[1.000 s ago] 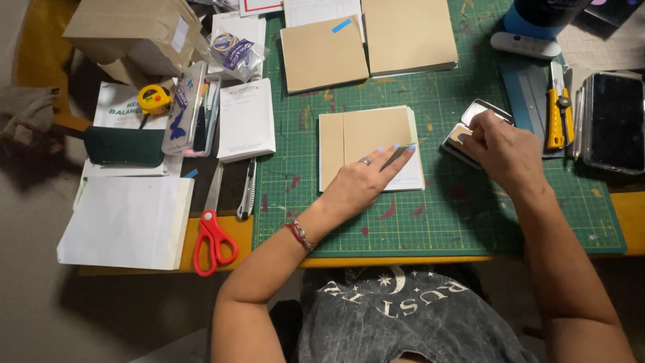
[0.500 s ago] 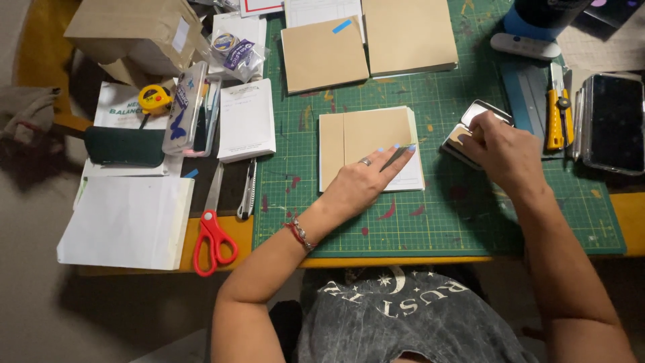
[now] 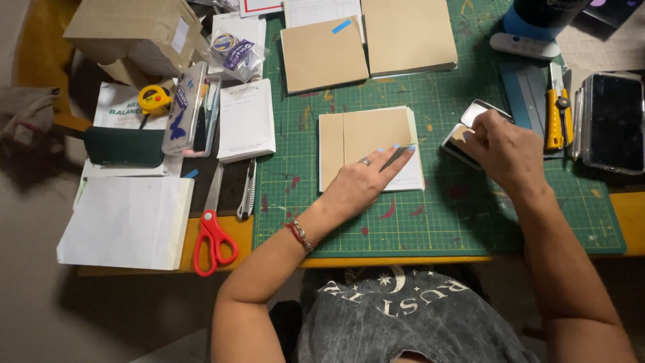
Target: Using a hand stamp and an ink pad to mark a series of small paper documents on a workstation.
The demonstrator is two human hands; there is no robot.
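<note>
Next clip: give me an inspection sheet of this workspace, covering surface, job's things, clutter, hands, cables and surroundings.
Surface: green cutting mat with paint marks, on a yellow table.
Job's things: tan card booklet flat on the mat; small metal tin beside it.
Clutter: red scissors, yellow tape measure, yellow utility knife, cardboard box, white paper sheets, two tan boards.
Hands: left hand presses on the booklet; right hand rests on the tin.
Cables: nothing seen.
Surroundings: grey floor at left.
</note>
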